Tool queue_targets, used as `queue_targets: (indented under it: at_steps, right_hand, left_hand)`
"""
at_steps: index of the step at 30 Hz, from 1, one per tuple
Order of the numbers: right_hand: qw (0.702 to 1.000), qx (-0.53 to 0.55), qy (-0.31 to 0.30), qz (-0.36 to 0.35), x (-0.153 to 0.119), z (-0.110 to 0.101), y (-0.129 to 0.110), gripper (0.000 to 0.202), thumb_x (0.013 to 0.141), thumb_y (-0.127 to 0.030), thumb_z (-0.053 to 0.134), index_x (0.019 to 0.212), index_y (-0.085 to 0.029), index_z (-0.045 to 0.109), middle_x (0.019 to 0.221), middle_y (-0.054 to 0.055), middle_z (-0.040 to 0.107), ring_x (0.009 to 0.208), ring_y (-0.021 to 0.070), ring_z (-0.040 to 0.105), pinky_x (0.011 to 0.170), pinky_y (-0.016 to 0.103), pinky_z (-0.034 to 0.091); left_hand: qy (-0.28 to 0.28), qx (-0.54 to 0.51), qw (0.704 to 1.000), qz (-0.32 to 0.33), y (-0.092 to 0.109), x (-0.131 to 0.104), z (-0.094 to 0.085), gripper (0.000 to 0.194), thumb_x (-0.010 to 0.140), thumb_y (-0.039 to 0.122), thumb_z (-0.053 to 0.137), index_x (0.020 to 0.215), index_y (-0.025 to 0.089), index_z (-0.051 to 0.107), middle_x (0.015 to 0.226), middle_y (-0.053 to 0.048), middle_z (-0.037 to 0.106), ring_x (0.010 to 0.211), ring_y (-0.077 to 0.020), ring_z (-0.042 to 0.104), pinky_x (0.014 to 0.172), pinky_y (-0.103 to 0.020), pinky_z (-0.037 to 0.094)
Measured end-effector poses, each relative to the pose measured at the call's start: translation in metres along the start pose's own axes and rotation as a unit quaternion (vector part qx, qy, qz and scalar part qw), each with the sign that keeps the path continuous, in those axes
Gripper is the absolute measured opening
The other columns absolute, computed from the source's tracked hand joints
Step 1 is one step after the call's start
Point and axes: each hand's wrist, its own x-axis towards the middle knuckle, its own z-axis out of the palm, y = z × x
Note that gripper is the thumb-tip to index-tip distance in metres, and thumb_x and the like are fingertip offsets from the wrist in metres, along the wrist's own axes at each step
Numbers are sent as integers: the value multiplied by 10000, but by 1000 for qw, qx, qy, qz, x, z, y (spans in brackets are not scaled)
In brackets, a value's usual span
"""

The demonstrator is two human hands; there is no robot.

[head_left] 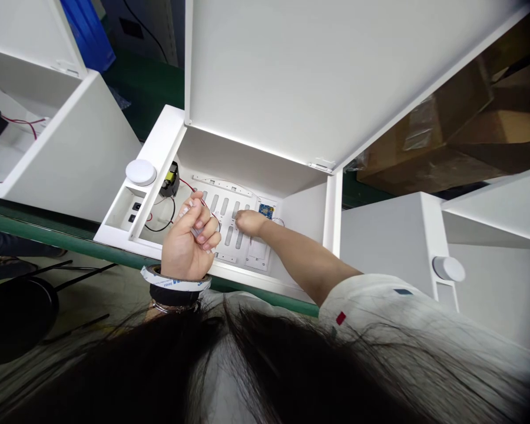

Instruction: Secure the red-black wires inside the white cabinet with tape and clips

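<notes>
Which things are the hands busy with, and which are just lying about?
Busy with:
- small white pieces, in the left hand
- open white box, right hand inside
- small blue circuit board, near that hand

Lying about:
- round black stool
- brown cardboard boxes
- big blue plastic thing

3 wht boxes [251, 154], 2 rnd knobs [141, 172], 2 hands [188, 250], 1 PCB [266, 211].

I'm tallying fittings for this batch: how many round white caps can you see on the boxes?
2. One cap is on the left edge of the middle box; the other cap is on the right box. The left box may have one out of view.
</notes>
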Motion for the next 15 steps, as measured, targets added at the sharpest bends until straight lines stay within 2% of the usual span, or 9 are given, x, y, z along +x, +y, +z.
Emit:
queue_targets:
  at_steps: [5, 15]
  right_hand:
    - [999, 33, -13, 30, -5, -7, 1, 240, 851, -190, 500, 897, -78, 707, 1000, 171, 654, 911, 227, 609, 780, 291, 441]
    - [999, 32, -11, 26, -6, -8, 0, 279, 858, -281, 527, 917, -78, 710, 1024, 180, 640, 906, 237, 603, 771, 300, 429]
  left_hand:
    - [-3, 4, 1000, 2, 0, 0, 0, 143, 955, 203, 405, 976, 187, 545, 622, 56, 200, 441, -53, 167, 367, -157, 159]
    - [-3, 8, 1000, 1, 0, 1, 0, 134, 953, 205, 413, 982, 190, 543, 621, 56, 204, 443, -55, 165, 365, -159, 163]
